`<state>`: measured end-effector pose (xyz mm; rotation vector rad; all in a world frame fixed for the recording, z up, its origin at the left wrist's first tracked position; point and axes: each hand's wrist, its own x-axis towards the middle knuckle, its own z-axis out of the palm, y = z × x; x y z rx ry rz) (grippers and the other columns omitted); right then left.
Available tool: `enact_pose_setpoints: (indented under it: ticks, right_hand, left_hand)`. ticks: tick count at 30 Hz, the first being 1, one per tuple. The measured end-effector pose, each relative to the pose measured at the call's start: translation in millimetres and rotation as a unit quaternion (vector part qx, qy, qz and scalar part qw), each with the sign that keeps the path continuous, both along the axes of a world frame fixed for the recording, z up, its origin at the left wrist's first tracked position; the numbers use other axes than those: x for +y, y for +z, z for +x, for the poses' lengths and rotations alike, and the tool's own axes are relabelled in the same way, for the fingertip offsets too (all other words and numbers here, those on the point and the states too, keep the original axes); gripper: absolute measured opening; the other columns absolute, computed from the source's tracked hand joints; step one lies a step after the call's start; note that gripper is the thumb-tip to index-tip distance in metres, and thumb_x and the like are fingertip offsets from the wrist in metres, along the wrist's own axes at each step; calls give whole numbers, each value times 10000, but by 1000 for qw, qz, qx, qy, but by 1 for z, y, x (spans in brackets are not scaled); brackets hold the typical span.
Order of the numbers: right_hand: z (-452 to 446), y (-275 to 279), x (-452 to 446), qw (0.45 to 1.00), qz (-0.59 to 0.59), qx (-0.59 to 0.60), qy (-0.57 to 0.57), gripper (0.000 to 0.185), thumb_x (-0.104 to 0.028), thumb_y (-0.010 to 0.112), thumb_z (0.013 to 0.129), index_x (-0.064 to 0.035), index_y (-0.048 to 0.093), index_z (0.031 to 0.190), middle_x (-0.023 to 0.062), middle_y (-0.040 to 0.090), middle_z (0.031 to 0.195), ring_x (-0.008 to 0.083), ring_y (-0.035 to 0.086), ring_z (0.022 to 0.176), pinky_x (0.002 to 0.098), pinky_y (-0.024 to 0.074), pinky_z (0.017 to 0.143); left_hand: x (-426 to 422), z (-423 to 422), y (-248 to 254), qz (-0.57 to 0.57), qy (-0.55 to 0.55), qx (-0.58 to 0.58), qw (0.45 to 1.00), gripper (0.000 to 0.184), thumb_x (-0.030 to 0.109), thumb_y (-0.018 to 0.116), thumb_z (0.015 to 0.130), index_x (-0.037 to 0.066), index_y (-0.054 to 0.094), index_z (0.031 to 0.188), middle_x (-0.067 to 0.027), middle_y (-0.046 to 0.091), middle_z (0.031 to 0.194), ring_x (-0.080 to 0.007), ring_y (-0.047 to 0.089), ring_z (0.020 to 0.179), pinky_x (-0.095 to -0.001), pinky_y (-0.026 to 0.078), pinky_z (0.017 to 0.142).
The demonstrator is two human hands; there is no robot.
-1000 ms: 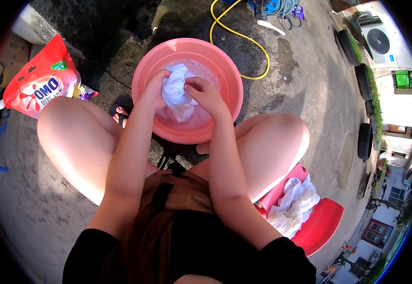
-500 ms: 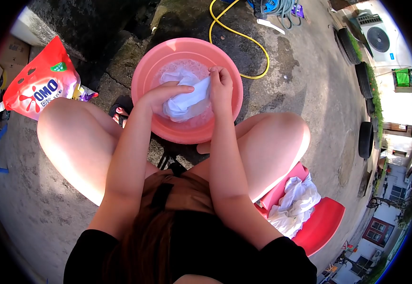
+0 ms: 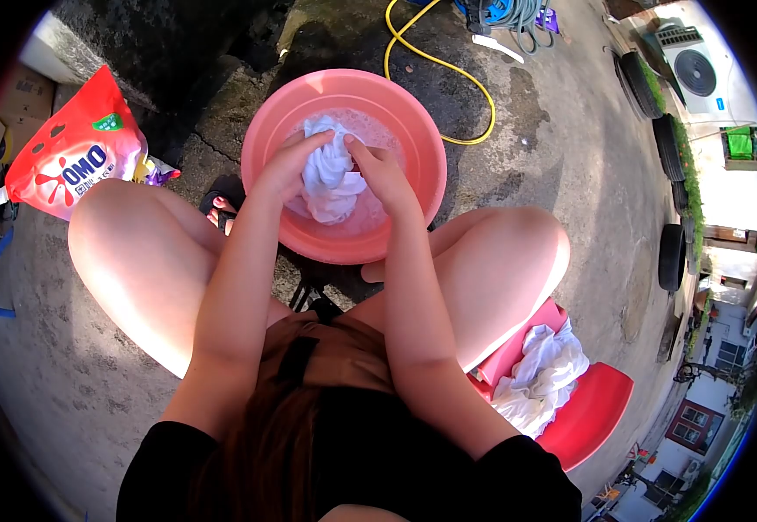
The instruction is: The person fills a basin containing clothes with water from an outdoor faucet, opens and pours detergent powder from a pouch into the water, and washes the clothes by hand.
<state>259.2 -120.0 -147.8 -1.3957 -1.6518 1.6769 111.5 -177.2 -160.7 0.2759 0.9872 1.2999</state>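
A bunched white cloth is held over the sudsy water in a pink plastic basin. My left hand grips its left side, thumb laid across the top of the folds. On the opposite side, my right hand pinches the cloth near its upper edge. Both hands are inside the basin's rim, close together. The cloth's lower end hangs down to the foam, and the undersides of my fingers are hidden by it. What kind of garment it is, I cannot tell.
A red OMO detergent bag stands on the concrete at the left. Beyond the basin lies a yellow hose. White laundry is heaped by a red plastic stool at my right. Tyres line the far right.
My right hand has come down and inward from the basin's right side to the cloth's upper edge. The cloth, stretched sideways before, is now gathered and bunched upright between both hands.
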Motion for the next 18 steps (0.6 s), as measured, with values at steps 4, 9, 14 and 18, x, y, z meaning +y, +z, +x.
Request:
enact_pose_setpoints:
  ticks: [4,9,14,18]
  right_hand:
    - [2,-8,-1,1000,19,-7,14,372,-298,536,853,58,639,892,86,628,787,144,567,741,268,435,694]
    - [11,0,7,996,15,43,-76,308,-255,556,842,41,639,833,44,595,725,107,520,688,250,411,641]
    - [11,-6,11,998,50,31,-28,219,-173,561,836,27,618,769,25,577,696,97,510,672,245,404,604]
    - [10,-10,11,980,59,156,-112,144,-141,560,848,-22,555,766,-2,534,684,73,478,652,224,386,593]
  left_hand:
    - [1,1,-4,10,-14,15,1000,341,183,553,860,15,496,1152,-75,592,1053,-168,590,955,-300,475,811]
    - [3,0,-4,26,11,30,999,465,202,589,836,34,431,1240,-82,557,1128,-178,555,1030,-316,465,834]
    - [3,0,-3,26,-6,41,999,488,207,591,834,33,415,1255,-91,544,1152,-183,547,1048,-317,463,843]
    - [2,1,0,3,10,84,996,474,230,577,839,17,433,1237,-94,552,1136,-183,555,1025,-313,460,834]
